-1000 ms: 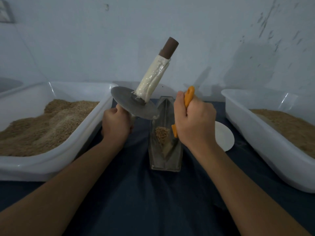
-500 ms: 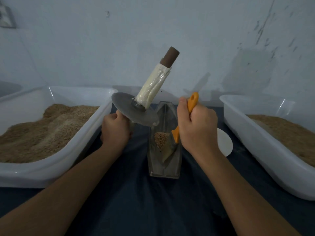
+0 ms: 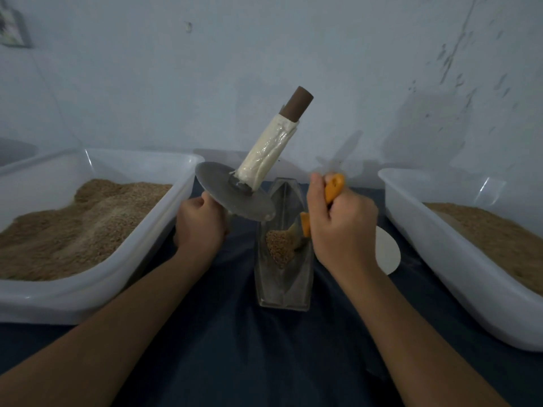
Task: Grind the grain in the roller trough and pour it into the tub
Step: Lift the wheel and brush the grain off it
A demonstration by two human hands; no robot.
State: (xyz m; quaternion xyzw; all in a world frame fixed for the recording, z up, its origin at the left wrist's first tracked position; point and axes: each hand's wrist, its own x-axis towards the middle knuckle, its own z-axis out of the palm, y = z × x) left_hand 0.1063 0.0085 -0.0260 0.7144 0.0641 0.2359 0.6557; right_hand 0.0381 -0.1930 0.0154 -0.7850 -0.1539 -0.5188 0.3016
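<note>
Left hand (image 3: 199, 227) holding roller wheel (image 3: 235, 192), right hand (image 3: 342, 227) gripping orange scraper (image 3: 333, 188) over trough (image 3: 283, 277) grain (image 3: 277, 248)

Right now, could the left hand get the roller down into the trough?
Probably not yet. The left hand holds the roller beside the trough, but the right hand and its orange tool occupy it.

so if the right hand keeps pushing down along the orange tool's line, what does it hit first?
The right hand grips the orange-handled tool, whose tip angles down-left into the trough. First contact is likely the grain pile, then the trough's floor. Depth is hard to judge; the tip may already touch it.
</note>
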